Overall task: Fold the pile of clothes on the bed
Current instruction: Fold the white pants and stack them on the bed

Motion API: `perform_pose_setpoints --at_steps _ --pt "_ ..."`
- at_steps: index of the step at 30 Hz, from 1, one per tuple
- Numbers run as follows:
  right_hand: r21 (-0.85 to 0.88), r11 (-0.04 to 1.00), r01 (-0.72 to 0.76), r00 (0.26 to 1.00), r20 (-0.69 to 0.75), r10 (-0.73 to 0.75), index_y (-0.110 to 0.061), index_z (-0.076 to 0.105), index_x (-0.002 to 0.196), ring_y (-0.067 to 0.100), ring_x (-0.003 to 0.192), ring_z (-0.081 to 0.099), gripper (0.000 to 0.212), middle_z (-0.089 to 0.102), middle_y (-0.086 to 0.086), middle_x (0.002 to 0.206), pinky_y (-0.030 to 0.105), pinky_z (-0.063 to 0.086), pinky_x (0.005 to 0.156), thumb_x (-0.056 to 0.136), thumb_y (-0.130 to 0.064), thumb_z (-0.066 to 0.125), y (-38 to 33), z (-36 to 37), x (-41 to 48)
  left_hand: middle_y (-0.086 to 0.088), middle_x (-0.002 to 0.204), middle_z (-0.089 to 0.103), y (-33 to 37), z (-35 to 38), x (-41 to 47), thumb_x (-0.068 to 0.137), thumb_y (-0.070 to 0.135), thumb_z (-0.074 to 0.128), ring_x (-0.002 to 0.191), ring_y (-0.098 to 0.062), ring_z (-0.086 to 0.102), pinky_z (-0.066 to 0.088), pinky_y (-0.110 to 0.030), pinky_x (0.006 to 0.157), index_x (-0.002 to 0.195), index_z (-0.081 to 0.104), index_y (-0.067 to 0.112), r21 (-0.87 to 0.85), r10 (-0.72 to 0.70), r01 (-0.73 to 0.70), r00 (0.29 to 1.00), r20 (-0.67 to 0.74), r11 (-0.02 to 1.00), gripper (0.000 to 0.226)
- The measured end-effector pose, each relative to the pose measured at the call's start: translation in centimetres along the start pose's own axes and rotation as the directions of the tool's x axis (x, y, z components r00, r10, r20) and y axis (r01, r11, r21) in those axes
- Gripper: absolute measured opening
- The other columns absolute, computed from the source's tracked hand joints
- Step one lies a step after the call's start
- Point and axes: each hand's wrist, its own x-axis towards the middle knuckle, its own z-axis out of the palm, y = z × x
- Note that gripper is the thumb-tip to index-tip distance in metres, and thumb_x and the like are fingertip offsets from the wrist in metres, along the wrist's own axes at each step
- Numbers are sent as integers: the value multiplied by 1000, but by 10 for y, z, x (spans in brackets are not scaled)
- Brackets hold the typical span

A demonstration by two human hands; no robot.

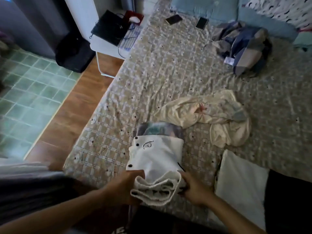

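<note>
A folded white garment (157, 159) with black buttons and a small black emblem lies near the bed's front edge. My left hand (125, 186) grips its near left corner. My right hand (194, 190) grips its near right side, where the thick layered hem bunches between both hands. Under its far end shows a folded blue-grey patterned piece (158, 129). A crumpled cream garment (212, 115) lies just beyond, to the right. A rumpled blue and grey checked garment (244, 46) lies at the far right of the bed (168, 73).
Two phones (173, 19) (201, 22) lie near the blue pillow (202, 5). A white folded piece (241, 181) and a dark one (287, 200) sit at the front right. A white side table with a laptop (109, 27) stands left of the bed, beside a black box (74, 53).
</note>
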Motion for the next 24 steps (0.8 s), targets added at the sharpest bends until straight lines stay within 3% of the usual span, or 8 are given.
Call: perform_pose_setpoints --at_steps 2,4,7,11,15,17,20,24 --pt "-6 997 -76 997 28 76 -89 32 102 -12 112 48 92 49 -33 113 -1 32 88 82 -9 73 26 18 4 18 71 59 -23 26 2 70 42 79 64 6 52 44 -26 57 79 51 42 -65 -29 31 999 33 997 29" --pt "53 991 -125 991 59 122 -68 56 103 -25 99 51 71 56 -33 104 5 38 86 81 -2 73 44 23 15 13 74 64 -38 35 14 73 37 81 67 3 55 48 -27 59 81 54 31 -153 -48 56 998 51 987 29" --pt "142 977 -161 987 38 158 -37 52 109 -32 90 50 54 56 -23 108 8 43 86 82 4 74 58 10 46 14 86 71 -54 29 51 71 30 87 79 4 64 53 -27 67 94 62 28 -252 -68 68 998 7 965 34" --pt "226 966 -122 983 -110 150 -22 49 132 -14 101 58 59 59 -11 120 19 52 93 84 6 69 78 -21 116 5 106 73 -70 3 125 78 25 84 97 -5 70 57 -22 80 120 62 18 -455 -167 84 975 -146 887 48" --pt "222 963 -155 911 -344 226 -17 36 145 23 122 53 61 52 1 130 31 48 93 93 -8 65 91 -36 194 2 132 59 -101 2 186 73 34 87 114 -12 62 57 -31 91 147 35 27 -561 -293 149 940 -175 814 90" --pt "115 961 -253 843 -461 277 -18 25 151 28 129 47 64 43 7 145 36 44 93 97 -16 59 108 -27 219 -2 153 38 -125 15 207 71 41 87 134 -22 45 49 -42 105 157 12 30 -430 -354 245 915 -193 869 114" --pt "-104 941 -323 746 -640 186 -22 5 157 33 147 23 75 19 13 162 45 33 112 99 -30 50 124 6 234 -8 164 13 -151 47 223 84 44 72 150 -31 14 23 -56 120 159 2 24 136 -275 361 864 -422 923 104" --pt "-556 824 -106 851 -480 -214 -16 12 158 30 153 3 65 8 13 165 52 15 121 102 -40 33 143 58 241 -7 168 3 -157 91 220 102 42 42 154 -23 -5 7 -51 124 160 10 19 552 197 1 934 -298 834 70"
